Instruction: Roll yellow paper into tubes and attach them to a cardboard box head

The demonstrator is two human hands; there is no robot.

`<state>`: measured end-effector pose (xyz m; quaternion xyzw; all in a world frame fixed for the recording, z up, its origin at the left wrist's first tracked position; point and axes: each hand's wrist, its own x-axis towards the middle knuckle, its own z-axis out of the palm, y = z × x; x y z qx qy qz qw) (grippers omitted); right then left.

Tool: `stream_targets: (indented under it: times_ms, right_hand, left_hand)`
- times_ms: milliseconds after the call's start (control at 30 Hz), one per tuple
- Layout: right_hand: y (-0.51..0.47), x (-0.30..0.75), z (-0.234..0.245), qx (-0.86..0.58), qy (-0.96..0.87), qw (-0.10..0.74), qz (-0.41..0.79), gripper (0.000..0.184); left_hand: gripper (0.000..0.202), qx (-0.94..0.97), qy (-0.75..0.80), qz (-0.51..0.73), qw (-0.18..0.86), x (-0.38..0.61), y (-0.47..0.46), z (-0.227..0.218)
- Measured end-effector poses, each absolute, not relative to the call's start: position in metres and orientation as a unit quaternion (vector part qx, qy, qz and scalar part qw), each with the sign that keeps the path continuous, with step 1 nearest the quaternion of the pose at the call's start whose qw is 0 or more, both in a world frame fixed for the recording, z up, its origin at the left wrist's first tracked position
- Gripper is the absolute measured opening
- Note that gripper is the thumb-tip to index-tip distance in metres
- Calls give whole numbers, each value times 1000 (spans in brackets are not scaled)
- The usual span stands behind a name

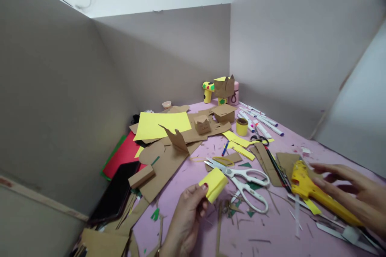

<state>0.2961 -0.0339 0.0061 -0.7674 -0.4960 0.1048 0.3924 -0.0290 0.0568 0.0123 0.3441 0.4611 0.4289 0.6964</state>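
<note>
My left hand [185, 218] is low in the middle, fingers closed around a small yellow paper-covered block [213, 184], held just above the pink table [265, 233]. My right hand [352, 192] reaches in from the right with fingers stretched out, fingertips touching the back of a yellow glue gun [313, 190] that lies on the table. Large white-handled scissors [241, 180] lie open between the two hands.
Cardboard sheets, scraps and small cardboard boxes [202, 124] cover the left and middle. A yellow paper sheet [161, 125], red and black sheets [120, 168], a yellow tape roll [241, 126], markers [259, 120] and small scissors [259, 138] lie further back. Grey partition walls enclose the table.
</note>
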Motion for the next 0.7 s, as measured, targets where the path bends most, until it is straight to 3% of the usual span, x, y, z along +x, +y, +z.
stream_targets:
  times_ms: [100, 267, 700]
  right_hand:
    - [-14, 242, 32, -696, -492, 431, 297, 44]
    - [29, 173, 28, -557, -489, 497, 452, 46]
    - [41, 158, 4, -490, -499, 485, 525, 41]
  left_hand:
    - [36, 395, 471, 417, 669, -28, 57, 13]
    - [39, 446, 477, 418, 632, -28, 55, 13]
    - [32, 471, 454, 390, 649, -24, 51, 8]
